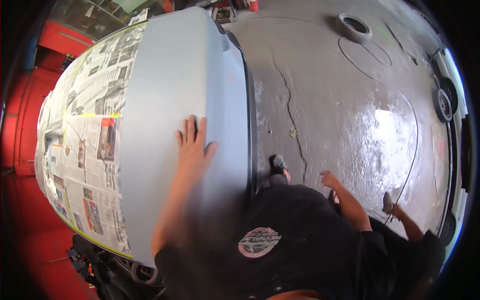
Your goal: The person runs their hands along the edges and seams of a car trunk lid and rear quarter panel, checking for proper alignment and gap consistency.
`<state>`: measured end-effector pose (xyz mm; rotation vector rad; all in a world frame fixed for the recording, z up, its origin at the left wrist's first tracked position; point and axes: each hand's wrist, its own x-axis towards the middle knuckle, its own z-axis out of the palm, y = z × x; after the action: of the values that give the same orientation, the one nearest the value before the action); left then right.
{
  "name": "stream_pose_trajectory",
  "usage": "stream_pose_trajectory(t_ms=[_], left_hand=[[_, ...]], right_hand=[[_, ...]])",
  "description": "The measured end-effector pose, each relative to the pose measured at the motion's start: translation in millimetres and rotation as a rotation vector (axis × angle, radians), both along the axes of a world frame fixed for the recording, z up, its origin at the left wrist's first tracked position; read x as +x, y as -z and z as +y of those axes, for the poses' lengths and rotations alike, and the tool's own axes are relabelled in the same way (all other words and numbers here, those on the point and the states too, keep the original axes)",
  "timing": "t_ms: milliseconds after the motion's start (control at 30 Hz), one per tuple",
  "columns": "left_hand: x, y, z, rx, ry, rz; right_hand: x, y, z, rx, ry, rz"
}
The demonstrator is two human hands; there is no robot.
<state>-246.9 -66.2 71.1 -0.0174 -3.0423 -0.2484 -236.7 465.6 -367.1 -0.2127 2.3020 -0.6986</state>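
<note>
My left hand (194, 150) lies palm down with fingers spread on a matte grey-blue car panel (165, 75), close to its curved edge. Taped newspaper (92, 150) masks the area left of the panel, with yellow-green tape along its border. Away from the car, over the floor, my right hand (328, 180) hangs low with its fingers curled; nothing shows in it. A dark trim strip (251, 120) runs down the car's right side.
A loose tyre (354, 27) and a thin dark hose (416, 125) lie on the cracked grey floor (330, 100). Another person's limb (411, 229) shows at lower right. Beyond stands a pale vehicle with a wheel (443, 105). Red cabinets (40, 110) line the left.
</note>
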Motion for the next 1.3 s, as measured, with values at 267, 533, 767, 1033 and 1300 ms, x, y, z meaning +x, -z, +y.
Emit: stream_pose_trajectory(t_ms=[267, 533, 767, 1033, 1300], left_hand=[[-146.2, 1.9, 5.3, -0.073, 0.074, 0.045], [-169.5, -19.1, 25.3, -0.090, -0.056, -0.164], [-235.4, -8.0, 41.5, -0.067, -0.437, -0.145], [-319.6, 5.0, 47.8, -0.211, -0.911, -0.110], [-336.6, 10.0, 50.9, -0.355, -0.973, -0.085]], right_hand=[[-136.1, 1.9, -31.7, -0.146, 0.269, 0.272], [-279.4, 34.9, -83.6, -0.040, 0.031, 0.230], [-496.4, 19.9, -198.7, -0.071, -0.298, 0.159], [-691.1, -89.8, -366.3, -0.616, -0.408, 0.214], [-710.7, -325.7, -475.8, -1.147, -0.421, 0.469]])
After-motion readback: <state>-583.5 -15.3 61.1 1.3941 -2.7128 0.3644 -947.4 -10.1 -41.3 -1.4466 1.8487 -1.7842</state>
